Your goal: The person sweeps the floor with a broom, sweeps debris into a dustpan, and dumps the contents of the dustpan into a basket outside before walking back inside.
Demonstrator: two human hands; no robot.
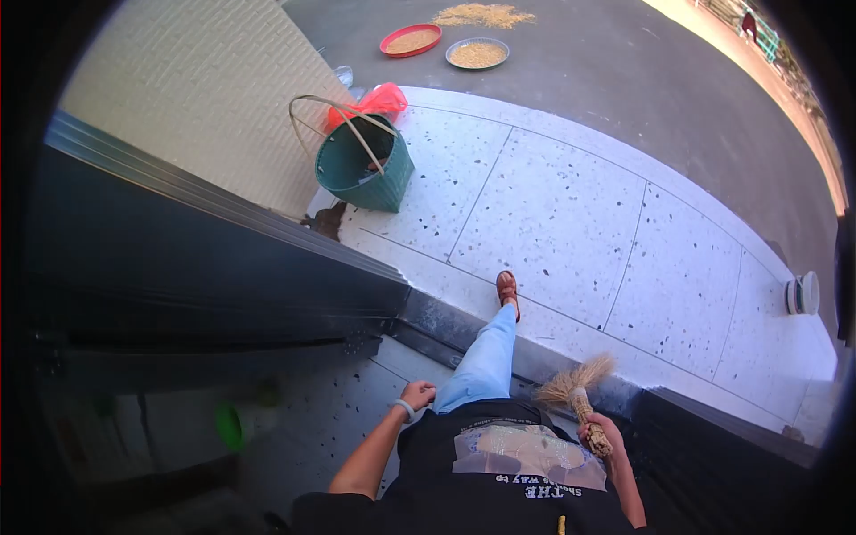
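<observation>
A short straw hand broom [578,386] is in my right hand [599,433], whose fingers wrap around its bound handle. Its bristles point up and away from me, over the door sill. By my left thigh hangs my left hand [417,393], fingers curled in, with nothing visible in them. A pale band [404,409] circles that wrist. My leg in light blue trousers [481,361] reaches across the sill, and the foot in a brown sandal [507,290] is on the speckled paving outside.
A green basket [367,174] with tall handles stands outside by the wall, a red plastic bag [379,100] behind it. Farther out are a red tray [411,41], a round tray [478,54] and spread grain [484,15]. A white bucket [802,293] is at right; dark door panels [214,241] flank the raised sill.
</observation>
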